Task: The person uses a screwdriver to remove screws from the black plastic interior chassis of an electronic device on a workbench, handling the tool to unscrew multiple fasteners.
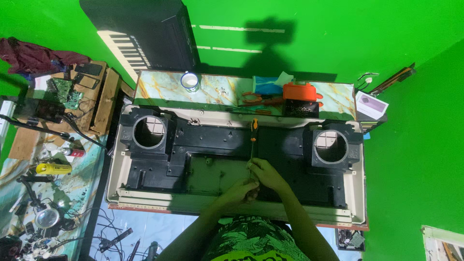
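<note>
Both hands, left hand [240, 190] and right hand [265, 174], have fingers clamped low on the long orange-handled screwdriver [252, 145]. Held so near the tip, it could slip and gouge the black plastic chassis [203, 140].

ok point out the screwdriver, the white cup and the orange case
screwdriver [253, 129]: head view, orange and black handle
white cup [190, 80]: head view, its rim
orange case [299, 92]: head view, middle of its lid

The screwdriver [253, 145] tip is hidden under the hands; the keyboard [140, 34] runs past the top edge
</note>
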The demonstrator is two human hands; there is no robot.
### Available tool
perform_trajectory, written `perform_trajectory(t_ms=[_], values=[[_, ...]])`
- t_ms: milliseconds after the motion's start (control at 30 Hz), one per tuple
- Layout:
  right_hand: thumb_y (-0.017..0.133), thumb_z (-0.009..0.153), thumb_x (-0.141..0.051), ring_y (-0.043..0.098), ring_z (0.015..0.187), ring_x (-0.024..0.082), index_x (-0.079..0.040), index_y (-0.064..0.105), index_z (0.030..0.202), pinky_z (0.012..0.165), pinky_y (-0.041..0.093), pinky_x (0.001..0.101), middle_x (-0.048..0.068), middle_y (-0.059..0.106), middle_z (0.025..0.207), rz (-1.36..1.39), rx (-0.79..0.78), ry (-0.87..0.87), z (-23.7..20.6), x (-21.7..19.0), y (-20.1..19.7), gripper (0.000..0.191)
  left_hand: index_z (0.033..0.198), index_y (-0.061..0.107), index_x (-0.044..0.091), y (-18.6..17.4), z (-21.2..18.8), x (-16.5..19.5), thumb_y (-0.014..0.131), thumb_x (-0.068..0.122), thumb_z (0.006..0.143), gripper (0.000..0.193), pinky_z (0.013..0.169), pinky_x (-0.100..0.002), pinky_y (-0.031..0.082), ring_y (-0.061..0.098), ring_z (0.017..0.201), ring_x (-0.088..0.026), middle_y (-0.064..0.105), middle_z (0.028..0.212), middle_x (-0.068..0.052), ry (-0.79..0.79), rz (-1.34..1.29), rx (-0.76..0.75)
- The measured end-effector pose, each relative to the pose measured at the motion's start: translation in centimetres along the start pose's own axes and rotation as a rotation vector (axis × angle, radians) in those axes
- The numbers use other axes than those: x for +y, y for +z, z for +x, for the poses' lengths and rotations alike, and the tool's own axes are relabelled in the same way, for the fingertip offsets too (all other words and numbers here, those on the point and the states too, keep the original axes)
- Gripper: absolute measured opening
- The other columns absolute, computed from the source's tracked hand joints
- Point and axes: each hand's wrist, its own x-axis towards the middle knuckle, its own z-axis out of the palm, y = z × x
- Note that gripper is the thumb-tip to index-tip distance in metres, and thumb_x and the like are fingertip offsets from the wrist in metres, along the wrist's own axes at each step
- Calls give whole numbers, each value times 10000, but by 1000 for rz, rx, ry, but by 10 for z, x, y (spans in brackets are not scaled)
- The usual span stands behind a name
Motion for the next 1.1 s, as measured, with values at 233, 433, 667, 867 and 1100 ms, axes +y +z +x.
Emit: perform_trajectory(t_ms=[233, 433, 667, 867, 1100], values=[[545, 1021, -280, 542, 673, 82, -2, 693, 964, 613, 456, 274, -9, 603, 716, -98, 36, -18, 8, -6, 0, 320, 938, 600, 143, 2, 1, -11, 621, 397, 1011, 265, 513, -249, 300, 375, 554, -57, 456, 683, 76, -10, -83, 15], [551, 1008, -299, 531, 648, 107, -15, 706, 987, 607, 448, 297, 14, 583, 700, -132, 45, -14, 15, -9, -2, 324, 829, 573, 157, 3, -6, -16, 635, 484, 998, 373, 442, -249, 234, 303, 476, -58, 367, 599, 95, -171, -50, -87], [545, 1011, -250, 475, 622, 124, -15, 692, 988, 563, 379, 300, 2, 557, 729, 82, 25, 144, 10, -11, -4, 277, 814, 593, 119, -5, -12, -5, 631, 495, 997, 420, 419, -264, 255, 319, 451, -60, 419, 582, 79, -157, 213, -33], [535, 991, -248, 570, 688, 120, -11, 711, 971, 632, 473, 289, 15, 627, 764, -41, 42, 54, 12, -12, -1, 296, 797, 571, 90, -11, -3, 4, 642, 437, 1001, 408, 412, -283, 280, 357, 438, -83, 436, 557, 45, 9, 168, 45], [558, 947, -269, 621, 692, 156, -7, 701, 960, 653, 514, 338, 86, 679, 790, -136, 65, -8, 9, -15, 9, 298, 932, 636, 127, -6, 6, 21, 658, 407, 971, 284, 445, -264, 330, 409, 490, -70, 486, 650, 38, 108, 63, 310]])
